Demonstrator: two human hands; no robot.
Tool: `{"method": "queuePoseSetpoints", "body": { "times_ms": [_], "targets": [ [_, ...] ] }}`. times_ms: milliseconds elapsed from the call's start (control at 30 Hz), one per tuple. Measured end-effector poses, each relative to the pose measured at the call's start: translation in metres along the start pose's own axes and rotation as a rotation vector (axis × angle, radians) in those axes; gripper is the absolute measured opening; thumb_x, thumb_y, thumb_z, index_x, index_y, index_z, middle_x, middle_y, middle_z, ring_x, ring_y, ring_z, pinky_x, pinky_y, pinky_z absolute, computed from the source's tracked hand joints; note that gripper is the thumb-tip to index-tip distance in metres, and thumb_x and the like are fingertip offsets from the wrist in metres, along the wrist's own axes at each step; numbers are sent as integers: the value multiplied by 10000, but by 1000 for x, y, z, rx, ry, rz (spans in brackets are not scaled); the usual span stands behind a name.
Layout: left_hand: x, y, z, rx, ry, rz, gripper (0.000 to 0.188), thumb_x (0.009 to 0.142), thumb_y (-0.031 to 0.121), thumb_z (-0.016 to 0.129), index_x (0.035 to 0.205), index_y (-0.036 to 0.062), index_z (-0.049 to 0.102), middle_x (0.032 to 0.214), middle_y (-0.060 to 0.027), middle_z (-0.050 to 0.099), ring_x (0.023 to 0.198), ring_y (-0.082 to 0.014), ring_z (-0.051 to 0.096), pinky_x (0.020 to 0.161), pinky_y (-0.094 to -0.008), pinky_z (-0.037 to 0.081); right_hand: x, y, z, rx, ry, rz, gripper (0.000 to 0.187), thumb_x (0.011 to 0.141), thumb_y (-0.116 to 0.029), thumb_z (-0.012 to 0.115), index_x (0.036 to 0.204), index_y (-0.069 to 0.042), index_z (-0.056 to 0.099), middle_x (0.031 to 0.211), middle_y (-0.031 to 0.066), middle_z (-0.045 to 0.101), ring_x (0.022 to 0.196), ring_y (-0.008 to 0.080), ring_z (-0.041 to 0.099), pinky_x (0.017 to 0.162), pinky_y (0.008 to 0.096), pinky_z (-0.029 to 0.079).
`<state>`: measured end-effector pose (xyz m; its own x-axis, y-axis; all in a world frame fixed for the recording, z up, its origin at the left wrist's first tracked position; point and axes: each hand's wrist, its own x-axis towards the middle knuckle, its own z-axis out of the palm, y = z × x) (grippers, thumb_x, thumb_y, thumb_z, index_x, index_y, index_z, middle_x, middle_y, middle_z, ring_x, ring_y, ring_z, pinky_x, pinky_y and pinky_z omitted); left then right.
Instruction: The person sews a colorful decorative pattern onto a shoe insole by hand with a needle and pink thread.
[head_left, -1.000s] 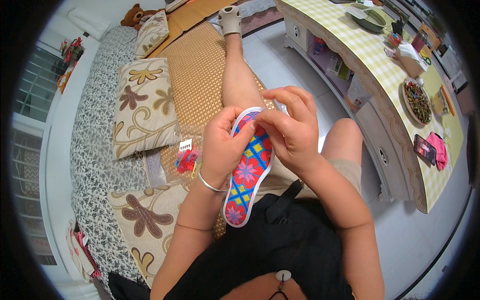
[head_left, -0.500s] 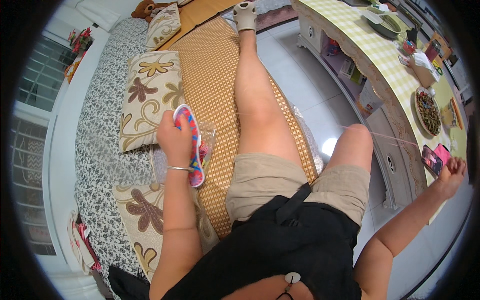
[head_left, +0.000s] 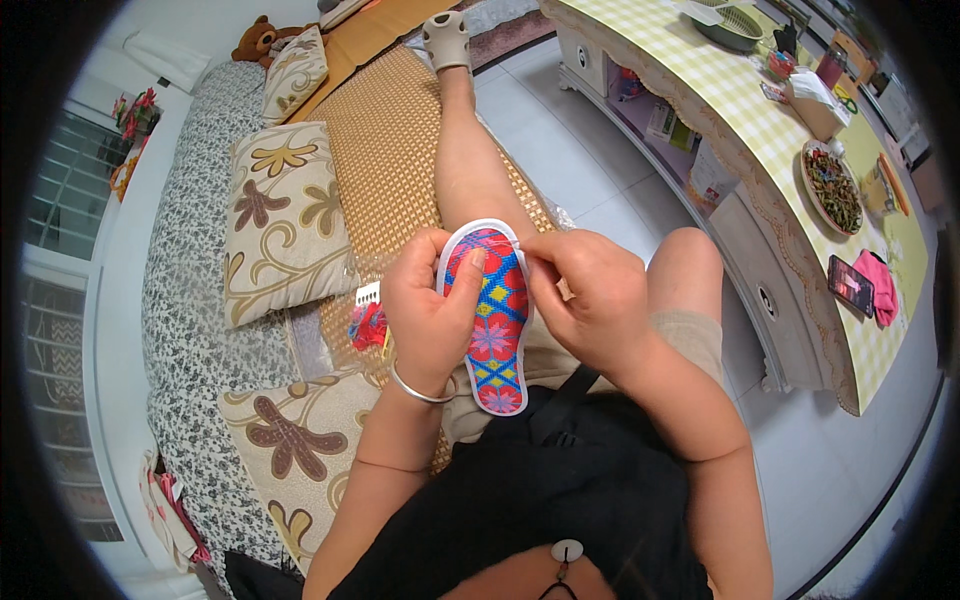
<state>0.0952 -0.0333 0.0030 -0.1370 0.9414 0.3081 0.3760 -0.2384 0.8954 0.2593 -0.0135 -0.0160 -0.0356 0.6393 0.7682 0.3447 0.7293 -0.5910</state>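
Observation:
An embroidered insole (head_left: pixel 496 335), patterned in red, blue, yellow and pink with a white border, is held over my lap. My left hand (head_left: pixel 430 310) is closed around its left edge, the thumb pressed on the patterned face. At its upper right edge, my right hand (head_left: pixel 590 290) is closed in a pinch against the white border. What the right fingertips hold is too small to make out. Beside my left wrist, a bundle of red and coloured threads (head_left: pixel 368 325) with a white punched card lies on the woven mat (head_left: pixel 375 140).
Patterned cushions (head_left: pixel 285 220) lie at my left on a floral cover (head_left: pixel 185 290). To the right stands a table with a checked cloth (head_left: pixel 690 60), bearing a plate of food (head_left: pixel 831 187), a phone (head_left: pixel 851 285), a pink cloth (head_left: pixel 878 287) and a tissue box (head_left: pixel 818 105).
My right hand has come from far out over the table's edge to the insole. My left hand has brought the insole rightward over my lap, turning its patterned face up.

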Motion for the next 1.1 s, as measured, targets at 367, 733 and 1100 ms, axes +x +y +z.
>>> {"method": "queuePoseSetpoints", "body": {
  "times_ms": [367, 733, 1100],
  "targets": [
    [-3, 0, 8, -54, 41, 28, 115, 842, 66, 660, 815, -10, 577, 686, -30, 583, 616, -52, 489, 547, -220, 414, -2, 0, 7, -31, -36, -33, 115, 715, -37, 669, 796, -49, 589, 645, 95, 568, 586, 275, 585, 515, 376, 462],
    [-5, 0, 11, 33, 61, 76, 120, 834, 66, 666, 795, 0, 574, 657, -35, 580, 581, -59, 478, 521, -233, 408, -2, -2, 5, -76, -41, -48, 116, 708, -53, 664, 757, -44, 560, 634, 104, 551, 577, 281, 579, 507, 379, 460],
    [-12, 6, 17, 546, 133, 474, 90, 834, 63, 655, 821, 33, 571, 673, -100, 557, 553, -234, 512, 519, -334, 406, -5, -7, 9, -54, -54, 8, 166, 684, 24, 664, 818, -28, 581, 636, 112, 582, 558, 282, 589, 513, 356, 470]
  ]
}}
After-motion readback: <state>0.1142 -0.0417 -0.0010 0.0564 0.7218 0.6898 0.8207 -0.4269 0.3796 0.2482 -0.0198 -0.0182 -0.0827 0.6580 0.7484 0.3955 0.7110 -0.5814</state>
